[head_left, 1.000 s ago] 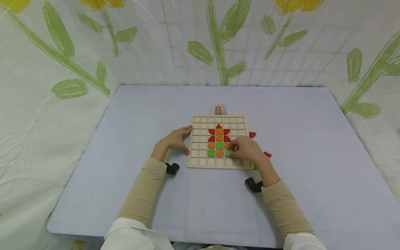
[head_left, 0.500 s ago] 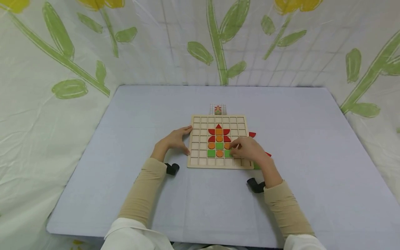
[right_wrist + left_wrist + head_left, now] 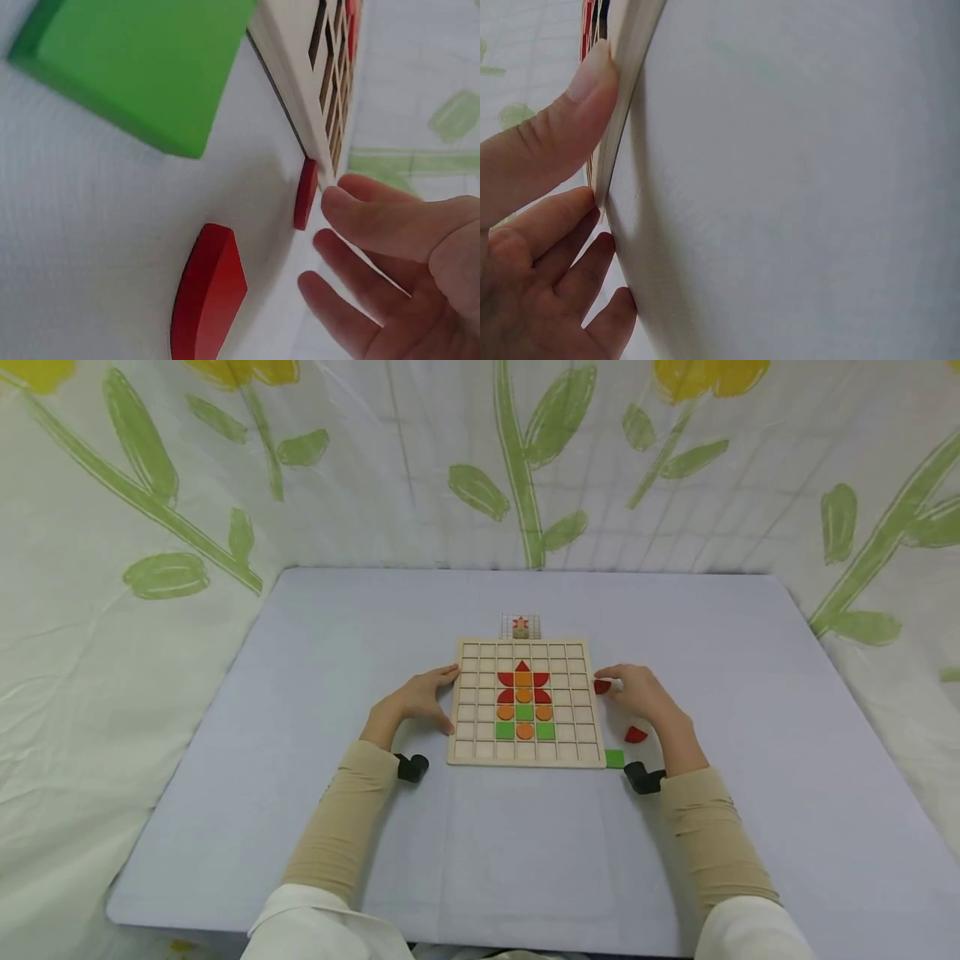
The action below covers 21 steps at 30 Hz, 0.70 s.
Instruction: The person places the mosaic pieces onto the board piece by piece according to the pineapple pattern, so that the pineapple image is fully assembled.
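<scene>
My left hand rests against the left edge of a wooden grid board, thumb and fingers spread along it; the left wrist view has the thumb touching the rim. On the board, red, orange and green pieces form a symmetric figure under a red triangle. Beyond the right edge, my right hand is at a red quarter-circle piece. In the right wrist view its loosely bent fingers are beside that piece, with no clear grip.
Nearer me on the table lie a second red quarter-circle piece and a green square, beside the board's lower right corner. A small pattern card lies behind the board. Black devices sit at both wrists.
My right hand has left the green square in the board's lower rows and moved right and away from me to the loose red piece. The left hand stays at the board's edge.
</scene>
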Tool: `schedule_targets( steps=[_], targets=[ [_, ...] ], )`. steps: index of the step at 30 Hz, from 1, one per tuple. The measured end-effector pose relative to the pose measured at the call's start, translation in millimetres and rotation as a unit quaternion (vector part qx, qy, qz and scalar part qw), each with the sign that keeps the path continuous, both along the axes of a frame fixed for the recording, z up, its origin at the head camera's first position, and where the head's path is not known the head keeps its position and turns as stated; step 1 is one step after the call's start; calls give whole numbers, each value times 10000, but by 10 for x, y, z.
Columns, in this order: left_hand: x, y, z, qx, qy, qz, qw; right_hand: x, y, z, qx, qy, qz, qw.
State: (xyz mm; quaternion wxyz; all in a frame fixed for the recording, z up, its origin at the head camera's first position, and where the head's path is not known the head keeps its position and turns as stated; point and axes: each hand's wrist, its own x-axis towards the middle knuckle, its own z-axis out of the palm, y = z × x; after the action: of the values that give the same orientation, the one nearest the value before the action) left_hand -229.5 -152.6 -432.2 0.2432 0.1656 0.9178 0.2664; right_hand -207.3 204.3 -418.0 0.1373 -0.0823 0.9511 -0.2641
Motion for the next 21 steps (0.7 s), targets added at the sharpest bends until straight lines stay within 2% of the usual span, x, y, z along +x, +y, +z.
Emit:
schedule_targets(
  steps=[6,13,21],
  targets=[
    [4,-3,-33,-22,4,-3,10000,-36,-42,-60,52,-366,35,9993],
    [13,5,-15,-44,-1,7,10000,4,-39,-26,290,-91,-42,9995],
    [4,7,6,-63,45,-34,10000,26,-8,-14,444,-306,-116,9985]
  ],
)
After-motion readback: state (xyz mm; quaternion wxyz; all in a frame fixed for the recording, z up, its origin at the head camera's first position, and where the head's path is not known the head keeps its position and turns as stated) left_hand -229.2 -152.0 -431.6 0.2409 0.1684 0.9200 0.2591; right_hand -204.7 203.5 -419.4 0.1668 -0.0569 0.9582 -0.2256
